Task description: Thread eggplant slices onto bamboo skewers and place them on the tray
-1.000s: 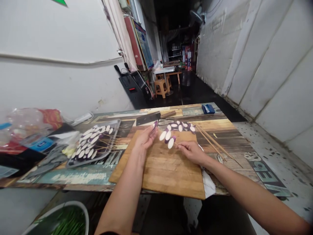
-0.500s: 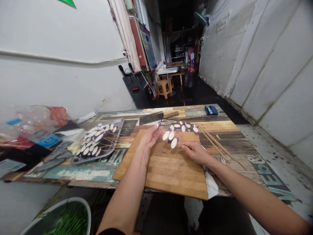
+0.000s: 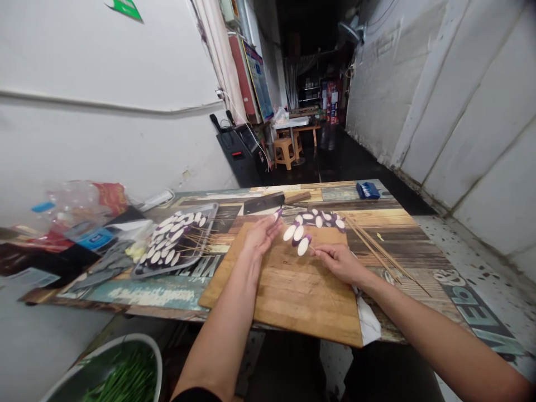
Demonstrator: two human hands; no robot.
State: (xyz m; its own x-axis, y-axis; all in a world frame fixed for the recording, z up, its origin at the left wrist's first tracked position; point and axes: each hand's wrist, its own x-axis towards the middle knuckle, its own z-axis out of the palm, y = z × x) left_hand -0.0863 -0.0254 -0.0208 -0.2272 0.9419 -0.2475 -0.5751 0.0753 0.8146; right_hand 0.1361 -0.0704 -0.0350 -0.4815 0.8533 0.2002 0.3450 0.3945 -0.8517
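Observation:
Over the wooden cutting board point(image 3: 301, 304), my right hand point(image 3: 340, 262) pinches the bare end of a thin skewer that carries a few white, purple-edged eggplant slices point(image 3: 303, 247). My left hand point(image 3: 262, 235), palm turned inward, has an eggplant slice point(image 3: 277, 214) between its thumb and fingertips, just left of the skewered ones. More loose slices point(image 3: 319, 219) lie in a heap along the board's far edge. Several bare bamboo skewers point(image 3: 379, 248) rest on the table right of the board. A grey tray point(image 3: 213, 216) at the left holds many filled eggplant skewers point(image 3: 170, 237).
A cleaver point(image 3: 264, 203) lies beyond the board. A small blue box point(image 3: 368, 190) stands at the table's far right. Plastic bottles and bags point(image 3: 79, 206) crowd the left end. Below the table's left edge is a bowl point(image 3: 158, 357) of green vegetables point(image 3: 121, 375). A white cloth point(image 3: 369, 324) pokes out from under the board.
The whole view has shifted a little to the right. Against the board, both hands, the held slice and the skewer are nearly where they were.

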